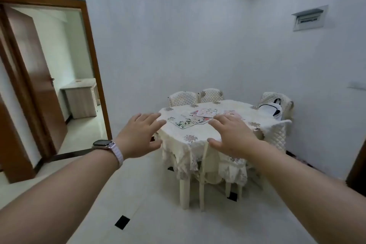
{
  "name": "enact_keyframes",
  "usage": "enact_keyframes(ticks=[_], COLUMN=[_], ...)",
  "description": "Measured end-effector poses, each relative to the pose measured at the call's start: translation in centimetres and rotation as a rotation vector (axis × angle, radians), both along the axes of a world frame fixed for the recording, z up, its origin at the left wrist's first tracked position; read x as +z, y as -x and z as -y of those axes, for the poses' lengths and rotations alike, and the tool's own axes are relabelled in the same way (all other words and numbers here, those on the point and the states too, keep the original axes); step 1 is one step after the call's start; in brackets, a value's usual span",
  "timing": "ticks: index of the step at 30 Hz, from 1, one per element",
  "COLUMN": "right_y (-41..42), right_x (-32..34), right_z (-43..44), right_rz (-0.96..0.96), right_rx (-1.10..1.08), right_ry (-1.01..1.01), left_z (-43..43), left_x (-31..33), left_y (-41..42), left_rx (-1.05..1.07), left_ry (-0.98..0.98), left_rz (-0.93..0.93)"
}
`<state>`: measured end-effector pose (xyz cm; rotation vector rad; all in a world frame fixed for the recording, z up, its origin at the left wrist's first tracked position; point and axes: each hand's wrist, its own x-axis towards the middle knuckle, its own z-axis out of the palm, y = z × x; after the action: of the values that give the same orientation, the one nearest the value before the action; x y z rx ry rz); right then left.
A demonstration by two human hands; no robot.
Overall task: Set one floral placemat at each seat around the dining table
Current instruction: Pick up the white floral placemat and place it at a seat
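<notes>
A dining table under a cream floral cloth stands ahead in the room's right corner. Several floral placemats lie loosely overlapped near its middle; the nearest one has green leaves, and a pink one lies behind it. Both arms are stretched out toward the table from a distance. My left hand, with a watch on the wrist, is open with fingers spread and holds nothing. My right hand is likewise open and empty, and hides part of the mats' right side.
Quilted-covered chairs stand around the table: two at the far side, two at the right, one tucked in at the near side. A white bag hangs on a right chair. An open brown door is at the left. White tiled floor lies between me and the table.
</notes>
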<state>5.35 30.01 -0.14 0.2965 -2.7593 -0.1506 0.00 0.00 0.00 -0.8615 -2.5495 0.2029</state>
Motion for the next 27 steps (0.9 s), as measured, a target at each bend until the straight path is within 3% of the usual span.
enact_keyframes(ticks=[7,16,27], right_y=[7.3,22.3,36.5], right_x=[-2.6,-4.9,-3.2], right_z=[3.8,9.4,14.3], right_rz=[0.027,0.092,0.064], right_rx=[0.067,0.062,0.053], right_ry=[0.014,-0.031,-0.01], left_z=[3.9,9.6,14.9], left_x=[-3.1,-6.6,-4.6], left_y=[6.5,21.6,35.5], left_rx=[0.034,0.04,0.007], left_ry=[-0.022,-0.074,-0.079], left_rz=[0.015,0.097,0.08])
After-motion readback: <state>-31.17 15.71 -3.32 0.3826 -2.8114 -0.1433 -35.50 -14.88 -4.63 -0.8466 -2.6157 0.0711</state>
